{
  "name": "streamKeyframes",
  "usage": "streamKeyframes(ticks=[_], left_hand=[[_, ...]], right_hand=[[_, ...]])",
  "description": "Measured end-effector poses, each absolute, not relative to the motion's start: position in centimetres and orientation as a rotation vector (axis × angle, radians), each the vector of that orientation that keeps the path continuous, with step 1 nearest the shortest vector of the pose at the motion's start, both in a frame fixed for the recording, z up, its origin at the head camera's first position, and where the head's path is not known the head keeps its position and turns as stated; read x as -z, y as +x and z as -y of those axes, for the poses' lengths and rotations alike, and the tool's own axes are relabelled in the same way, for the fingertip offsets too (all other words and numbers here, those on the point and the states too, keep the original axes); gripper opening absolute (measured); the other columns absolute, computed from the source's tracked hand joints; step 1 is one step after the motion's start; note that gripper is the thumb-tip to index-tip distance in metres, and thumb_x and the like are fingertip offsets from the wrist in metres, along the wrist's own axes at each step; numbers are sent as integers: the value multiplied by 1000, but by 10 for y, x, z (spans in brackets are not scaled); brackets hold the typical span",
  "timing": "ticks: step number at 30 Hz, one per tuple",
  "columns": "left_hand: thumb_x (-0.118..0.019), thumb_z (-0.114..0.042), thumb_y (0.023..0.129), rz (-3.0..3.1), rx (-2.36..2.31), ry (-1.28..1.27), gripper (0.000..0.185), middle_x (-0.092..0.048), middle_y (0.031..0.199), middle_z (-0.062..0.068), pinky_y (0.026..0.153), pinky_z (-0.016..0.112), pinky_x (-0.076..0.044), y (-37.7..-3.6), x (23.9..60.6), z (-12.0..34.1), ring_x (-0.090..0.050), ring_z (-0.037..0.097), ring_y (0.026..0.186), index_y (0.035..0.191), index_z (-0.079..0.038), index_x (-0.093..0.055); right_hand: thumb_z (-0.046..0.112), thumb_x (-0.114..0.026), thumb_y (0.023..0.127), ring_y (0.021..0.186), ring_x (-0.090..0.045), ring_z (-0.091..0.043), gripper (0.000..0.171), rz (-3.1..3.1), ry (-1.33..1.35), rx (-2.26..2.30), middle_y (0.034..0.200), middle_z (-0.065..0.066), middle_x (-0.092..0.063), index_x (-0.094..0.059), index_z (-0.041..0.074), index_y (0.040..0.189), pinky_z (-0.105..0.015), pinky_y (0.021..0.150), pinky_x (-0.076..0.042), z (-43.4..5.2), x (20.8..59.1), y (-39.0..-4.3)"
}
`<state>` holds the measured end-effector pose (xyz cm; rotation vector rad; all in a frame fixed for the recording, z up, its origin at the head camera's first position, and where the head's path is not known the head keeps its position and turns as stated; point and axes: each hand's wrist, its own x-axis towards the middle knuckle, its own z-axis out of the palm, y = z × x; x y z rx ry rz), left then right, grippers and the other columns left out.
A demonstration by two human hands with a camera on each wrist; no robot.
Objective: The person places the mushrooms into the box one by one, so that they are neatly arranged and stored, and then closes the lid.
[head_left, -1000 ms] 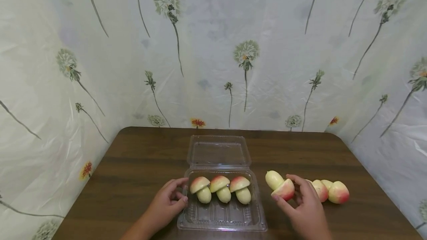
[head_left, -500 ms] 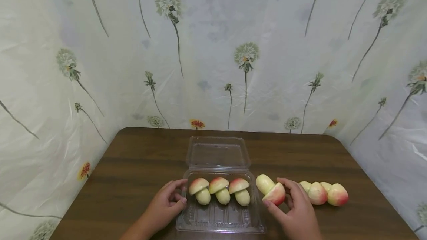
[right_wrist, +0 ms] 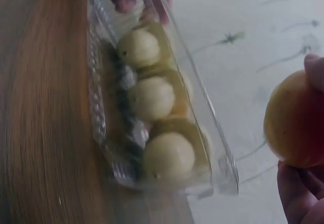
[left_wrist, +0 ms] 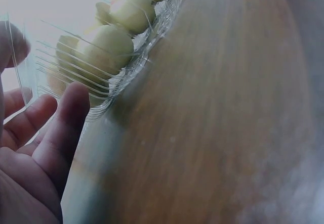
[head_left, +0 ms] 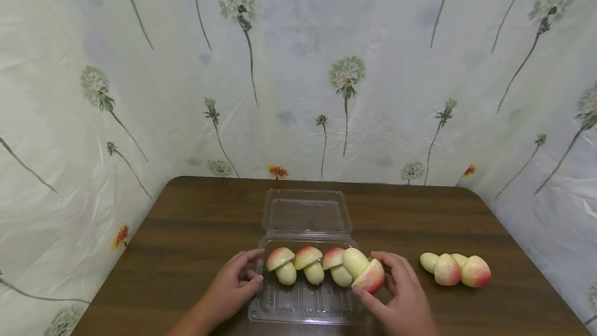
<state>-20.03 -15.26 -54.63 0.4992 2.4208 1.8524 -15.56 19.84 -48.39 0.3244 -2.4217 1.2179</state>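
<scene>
My right hand [head_left: 396, 294] grips a mushroom-shaped piece [head_left: 370, 275], pale yellow with a red-blushed cap, by its cap. The piece is tilted, stem pointing up and left, and overlaps the right end of an open clear plastic container [head_left: 308, 307]. Its rounded cap [right_wrist: 296, 125] shows between thumb and fingers in the right wrist view. Inside the container, three similar mushrooms [head_left: 309, 264] lie in a row, the rightmost partly hidden behind the held one. My left hand [head_left: 235, 284] holds the container's left edge, with the thumb [left_wrist: 71, 113] against its side wall.
Two more mushrooms [head_left: 475, 271] lie side by side on the dark wooden table [head_left: 200, 211] at the right. The container's hinged lid [head_left: 308, 211] lies folded back behind it. A floral sheet [head_left: 289, 77] hangs beyond the table and along both sides.
My right hand has carried the mushroom leftward, from beside the two on the table to over the container's right end. The left hand stays at the container's left edge.
</scene>
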Motion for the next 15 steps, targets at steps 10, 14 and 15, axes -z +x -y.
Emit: streamKeyframes(ticks=[10,14,15], left_hand=[[-72,-4,96,-2391,-1894,526,54,-55,125,20,74,22,-60,-200,546,153,-67,9,89,146,0,-54],[-72,-4,96,-2388,-1893,530,54,-54,125,20,75,22,-60,-200,547,153,-67,9,90,146,1,-53],[-72,-4,96,-2387,-1891,534,54,-54,125,21,75,22,-61,-201,547,153,-67,9,90,146,1,-53]], right_hand=[[10,-100,66,113,-49,5,70,2362,451,-1217,128,-3,-58,-64,7,126,-14,84,-56,-181,487,-154],[8,-100,66,113,-51,3,70,2335,514,-1259,127,-2,-57,-63,9,125,-14,85,-57,-175,489,-154],[8,-100,66,114,-51,3,71,2330,529,-1262,127,-3,-57,-63,9,126,-15,85,-57,-174,489,-153]])
